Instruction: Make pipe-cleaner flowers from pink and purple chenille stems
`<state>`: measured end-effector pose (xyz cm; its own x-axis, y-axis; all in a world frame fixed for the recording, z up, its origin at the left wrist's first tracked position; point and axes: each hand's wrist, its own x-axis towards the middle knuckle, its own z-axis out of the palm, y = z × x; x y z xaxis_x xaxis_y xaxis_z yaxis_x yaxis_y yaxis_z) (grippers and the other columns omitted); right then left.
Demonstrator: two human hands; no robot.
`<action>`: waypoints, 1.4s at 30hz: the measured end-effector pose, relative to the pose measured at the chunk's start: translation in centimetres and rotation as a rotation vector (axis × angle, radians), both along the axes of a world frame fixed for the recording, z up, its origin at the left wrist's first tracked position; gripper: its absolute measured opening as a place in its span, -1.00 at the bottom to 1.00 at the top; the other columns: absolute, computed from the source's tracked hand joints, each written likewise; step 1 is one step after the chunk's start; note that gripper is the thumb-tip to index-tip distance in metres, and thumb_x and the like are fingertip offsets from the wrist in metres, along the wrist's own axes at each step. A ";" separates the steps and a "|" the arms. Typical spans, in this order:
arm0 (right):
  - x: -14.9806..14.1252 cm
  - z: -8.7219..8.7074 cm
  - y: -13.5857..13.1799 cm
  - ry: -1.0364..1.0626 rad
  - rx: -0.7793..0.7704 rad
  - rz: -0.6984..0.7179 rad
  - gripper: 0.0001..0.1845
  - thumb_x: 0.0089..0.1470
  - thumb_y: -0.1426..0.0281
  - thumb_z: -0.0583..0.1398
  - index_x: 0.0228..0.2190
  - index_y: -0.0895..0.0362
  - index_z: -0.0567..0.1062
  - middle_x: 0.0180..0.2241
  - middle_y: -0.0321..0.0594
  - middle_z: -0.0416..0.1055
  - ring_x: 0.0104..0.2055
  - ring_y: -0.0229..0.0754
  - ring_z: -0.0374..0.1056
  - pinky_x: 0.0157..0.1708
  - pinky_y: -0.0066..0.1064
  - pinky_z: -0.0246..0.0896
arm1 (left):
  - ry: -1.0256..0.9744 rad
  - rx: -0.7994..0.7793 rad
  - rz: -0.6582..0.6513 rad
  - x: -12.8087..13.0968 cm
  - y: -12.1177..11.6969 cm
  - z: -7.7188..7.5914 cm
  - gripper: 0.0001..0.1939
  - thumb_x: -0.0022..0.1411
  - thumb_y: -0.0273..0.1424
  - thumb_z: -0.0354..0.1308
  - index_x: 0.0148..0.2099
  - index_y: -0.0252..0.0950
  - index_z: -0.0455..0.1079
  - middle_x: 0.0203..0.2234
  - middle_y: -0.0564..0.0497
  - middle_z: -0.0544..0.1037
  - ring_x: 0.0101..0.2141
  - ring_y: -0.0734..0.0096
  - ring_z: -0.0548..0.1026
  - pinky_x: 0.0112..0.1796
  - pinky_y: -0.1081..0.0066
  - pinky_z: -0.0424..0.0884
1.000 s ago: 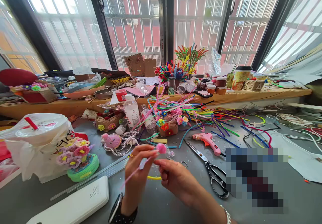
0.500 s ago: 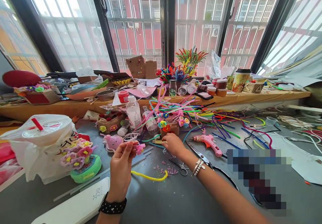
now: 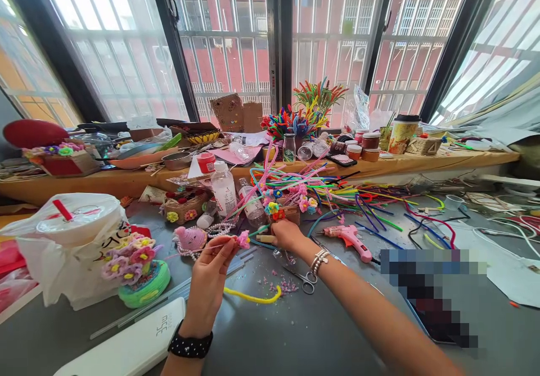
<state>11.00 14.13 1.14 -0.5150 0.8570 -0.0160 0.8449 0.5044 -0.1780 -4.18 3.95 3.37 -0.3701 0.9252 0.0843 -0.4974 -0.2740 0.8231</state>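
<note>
My left hand (image 3: 216,260) is closed in a pinch on the thin stem of a pink fuzzy pipe-cleaner flower (image 3: 242,239). My right hand (image 3: 290,236) reaches forward to the front of a small box (image 3: 291,216) trimmed with fuzzy flowers. Its fingers curl down beside a short tan stick (image 3: 265,239), and what they grip, if anything, is hidden. Small scissors (image 3: 307,283) lie under the right wrist, near pink fuzz scraps (image 3: 287,287). In front of the hands rests a yellow pipe cleaner (image 3: 257,298).
A pink glue gun (image 3: 349,240) lies right of my hand. Behind it spreads a heap of coloured pipe cleaners (image 3: 337,187). Plastic bottles (image 3: 223,187) stand at the centre; a bagged drink cup (image 3: 76,235), flower pot (image 3: 145,286) and white power bank (image 3: 130,342) sit left.
My left hand has shifted slightly right, and the pink flower now points up with its stem showing. My right hand has moved a little toward the box; its forearm now covers most of the large scissors.
</note>
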 end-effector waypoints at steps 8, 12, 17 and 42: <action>2.5 -1.3 -0.8 0.169 0.074 -0.035 -0.81 0.03 0.40 0.09 -0.28 0.22 0.35 -0.25 -0.13 0.33 -0.22 -0.17 0.27 -0.26 -0.30 0.18 | -0.008 -0.037 -0.052 -0.1 0.1 -0.4 -0.80 -0.27 -0.51 0.31 -0.47 -0.35 0.42 -0.58 0.11 0.51 -0.54 0.60 0.45 -0.55 0.70 0.38; 4.2 -1.5 -1.7 0.331 0.101 -0.094 -0.87 -0.02 0.50 0.08 -0.33 0.21 0.29 -0.35 -0.11 0.37 -0.28 -0.16 0.28 -0.33 -0.40 0.11 | -0.081 -0.010 -0.107 0.1 0.1 -0.3 -0.86 -0.22 -0.55 0.28 -0.50 -0.36 0.40 -0.61 0.10 0.50 -0.57 0.60 0.44 -0.55 0.68 0.40; 5.7 -1.9 -2.5 0.495 0.057 -0.056 -0.88 0.01 0.54 -0.04 -0.33 0.16 0.18 -0.48 -0.32 0.36 -0.45 -0.31 0.27 -0.49 -0.54 0.07 | -0.228 -0.051 -0.069 0.1 0.1 -0.1 -0.88 -0.04 -0.66 0.12 -0.49 -0.37 0.38 -0.63 0.10 0.49 -0.62 0.63 0.43 -0.60 0.70 0.41; 3.3 -2.2 -5.6 0.350 0.077 -0.098 -0.87 -0.24 0.53 0.19 -0.52 0.16 0.33 -0.38 -0.29 0.23 -0.45 -0.33 0.19 -0.53 -0.52 -0.10 | -0.445 -0.207 -0.138 0.6 0.1 0.3 -0.64 0.22 -0.61 -0.19 -0.51 -0.40 0.35 -0.64 0.04 0.48 -0.66 0.66 0.44 -0.59 0.70 0.44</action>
<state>14.30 8.53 -1.06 -0.3934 0.8943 0.2131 0.7845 0.4474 -0.4293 -3.58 4.10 3.69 -0.2014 0.9487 -0.2438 -0.8321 -0.0344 0.5535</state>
